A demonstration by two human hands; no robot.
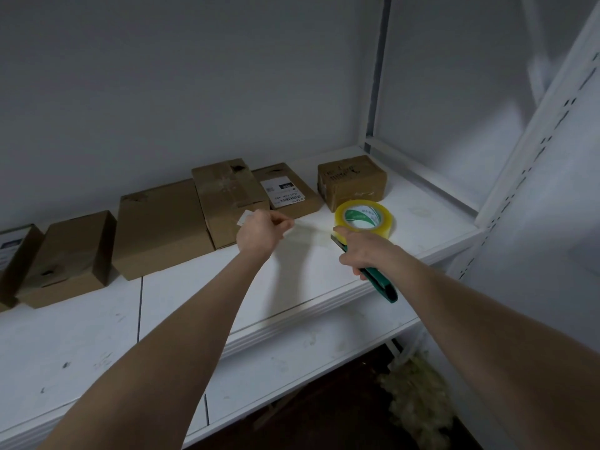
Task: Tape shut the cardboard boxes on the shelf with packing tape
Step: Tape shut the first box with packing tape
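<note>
White-painted metal shelving (324, 274) fills the view. A row of brown cardboard boxes is set on its upper board along the grey back wall (194, 76), and a lower board (292, 362) is seen beneath. The biggest item in the row is a wide, flat brown cardboard box (162, 228) near the middle. Touching its right side is a taller brown box (227, 196) with glossy tape crossed over its top, and a low box bearing a white printed label (289, 190) is pressed against that one. Further right and set apart, a squat box wrapped in shiny tape (352, 180) is placed near the corner post. At the left, a plain brown box (71, 254) is seen beside a further labelled box (19, 254) that is cut off by the frame edge. Below the shelving, at the lower right, a pale fibrous bundle (412, 394) is seen against dark floor.

In front of the squat box, a green-handled tape dispenser (381, 284) is gripped by the right hand (360, 251), with the fingers wrapped round the handle. A roll of clear yellowish packing tape with a green-and-white core (363, 216) is mounted on it and held over the bare board. The left hand (259, 233) is raised before the taller box, and its fingertips are pinched on the free end of a strip of clear tape (311, 232). This strip is stretched between that hand and the roll. Whether the strip touches the board cannot be told.
</note>
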